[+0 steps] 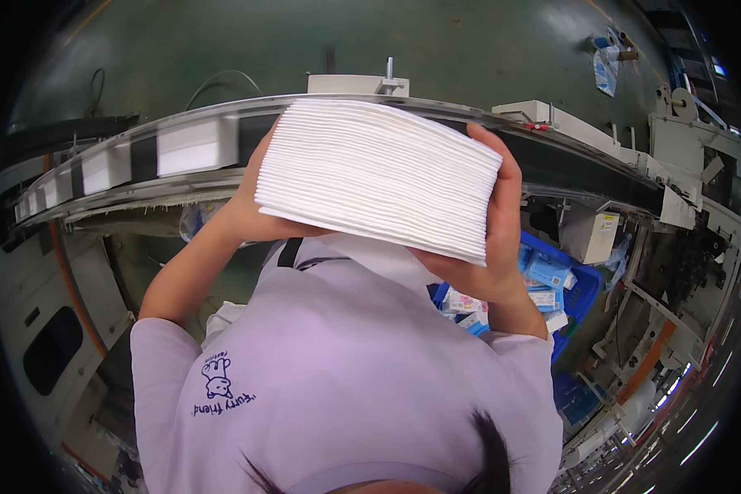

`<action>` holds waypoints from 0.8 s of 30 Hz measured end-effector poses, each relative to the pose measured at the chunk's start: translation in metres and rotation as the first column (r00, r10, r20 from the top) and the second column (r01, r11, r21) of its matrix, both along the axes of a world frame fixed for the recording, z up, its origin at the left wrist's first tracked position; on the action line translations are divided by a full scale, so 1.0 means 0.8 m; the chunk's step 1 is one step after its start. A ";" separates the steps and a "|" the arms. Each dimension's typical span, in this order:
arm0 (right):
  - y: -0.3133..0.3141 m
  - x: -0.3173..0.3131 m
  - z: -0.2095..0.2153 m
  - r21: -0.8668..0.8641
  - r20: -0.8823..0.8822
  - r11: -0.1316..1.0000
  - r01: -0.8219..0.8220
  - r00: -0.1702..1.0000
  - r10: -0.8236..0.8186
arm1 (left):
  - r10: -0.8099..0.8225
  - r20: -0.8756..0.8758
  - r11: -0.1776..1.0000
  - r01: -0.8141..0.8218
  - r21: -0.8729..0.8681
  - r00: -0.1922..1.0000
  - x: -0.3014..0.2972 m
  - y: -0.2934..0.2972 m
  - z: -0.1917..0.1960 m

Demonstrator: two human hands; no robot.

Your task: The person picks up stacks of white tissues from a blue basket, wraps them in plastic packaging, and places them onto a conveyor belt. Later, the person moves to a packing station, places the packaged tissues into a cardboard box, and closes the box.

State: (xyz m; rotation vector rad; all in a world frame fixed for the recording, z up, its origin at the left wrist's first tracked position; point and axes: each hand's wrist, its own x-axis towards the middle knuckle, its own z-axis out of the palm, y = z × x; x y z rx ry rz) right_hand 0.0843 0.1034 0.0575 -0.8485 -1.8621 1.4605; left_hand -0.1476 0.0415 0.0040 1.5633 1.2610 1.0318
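A thick stack of folded white tissues [379, 177] is lifted in front of my chest, its layered edges facing up and its right end tilted lower. My left hand [251, 193] grips the left end, with the palm and fingers partly hidden behind the stack. Around the right end wraps my right hand [496, 230], its fingertips at the upper right corner and its palm beneath the lower edge. A loose white sheet [379, 257] hangs below the stack, close to my shirt.
Behind the stack a dark conveyor belt [584, 169] runs across. More white tissue stacks [198, 146] stand spaced along its left part. A blue crate [583, 292] with several packs sits low at my right. Machinery [700, 189] stands at the far right.
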 end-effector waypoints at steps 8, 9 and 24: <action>-0.010 -0.066 -0.028 -0.101 -0.169 0.982 -0.159 0.976 0.141 | 0.277 0.289 0.938 -0.192 -0.289 0.916 -0.015 -0.071 0.027; -0.010 -0.075 -0.030 -0.129 -0.179 0.974 -0.186 0.970 0.161 | 0.299 0.313 0.936 -0.213 -0.279 0.901 -0.018 -0.080 0.029; -0.043 -0.198 0.004 -0.555 -0.190 0.725 -0.409 0.910 0.368 | 0.400 0.824 0.904 0.024 -0.427 -0.401 -0.038 -0.196 -0.019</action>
